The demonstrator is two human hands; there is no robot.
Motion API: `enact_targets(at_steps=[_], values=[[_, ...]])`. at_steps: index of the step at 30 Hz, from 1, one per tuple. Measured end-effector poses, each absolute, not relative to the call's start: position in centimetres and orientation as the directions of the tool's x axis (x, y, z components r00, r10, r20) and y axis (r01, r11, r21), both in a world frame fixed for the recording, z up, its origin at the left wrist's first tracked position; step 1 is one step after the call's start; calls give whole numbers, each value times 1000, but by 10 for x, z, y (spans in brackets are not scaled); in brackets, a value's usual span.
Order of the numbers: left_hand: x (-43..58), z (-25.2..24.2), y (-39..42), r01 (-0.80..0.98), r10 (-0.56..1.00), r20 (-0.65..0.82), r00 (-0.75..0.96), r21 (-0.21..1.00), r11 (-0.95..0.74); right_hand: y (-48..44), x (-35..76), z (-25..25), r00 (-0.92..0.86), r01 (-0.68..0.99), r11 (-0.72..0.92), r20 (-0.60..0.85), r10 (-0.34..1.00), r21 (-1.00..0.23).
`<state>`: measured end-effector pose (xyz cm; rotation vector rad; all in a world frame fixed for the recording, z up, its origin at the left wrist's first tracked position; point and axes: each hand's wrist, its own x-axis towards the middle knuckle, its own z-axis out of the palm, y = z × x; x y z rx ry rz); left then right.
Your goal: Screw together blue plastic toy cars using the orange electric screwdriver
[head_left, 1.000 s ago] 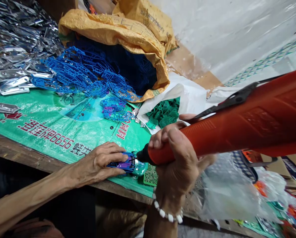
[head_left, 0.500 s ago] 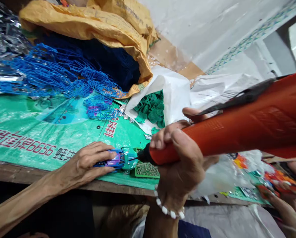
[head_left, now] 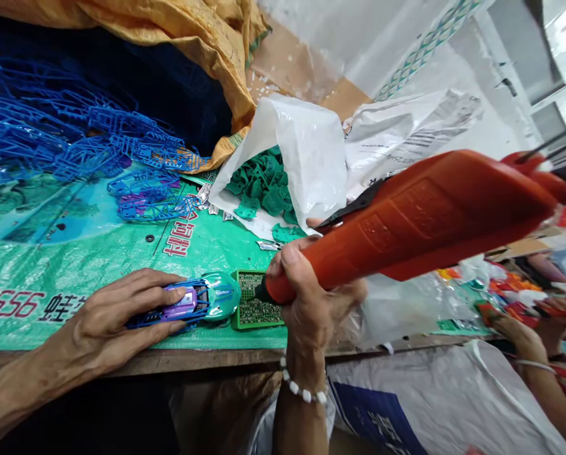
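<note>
My left hand (head_left: 131,303) is closed around a toy car (head_left: 221,296) with a shiny green front, a purple middle and a blue frame, which rests on the green sheet. In my right hand (head_left: 306,284) is a red electric screwdriver (head_left: 406,218), its fingers wrapped round the front end. The black tip of the tool is over a green tray (head_left: 238,322) of small screws, just right of the car's nose. Whether the tip touches the screws I cannot tell.
Behind the hands, a white bag (head_left: 311,151) spills green plastic parts (head_left: 264,183). Blue plastic frames (head_left: 74,126) heap out of an orange sack (head_left: 238,95) at the left. Another person's hand (head_left: 520,335) works at the far right, near orange parts (head_left: 515,284).
The screwdriver tip has gone from the car's green front to above the screw tray. My left hand still holds the car. The whole view has shifted.
</note>
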<state>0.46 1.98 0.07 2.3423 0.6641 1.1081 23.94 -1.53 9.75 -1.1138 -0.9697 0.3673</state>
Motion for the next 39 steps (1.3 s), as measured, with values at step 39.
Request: enact_targets(at_steps=[39], values=[[16, 0, 20, 100, 555, 604, 572, 620, -778, -9, 225, 141, 536, 214, 528, 551, 640, -822]])
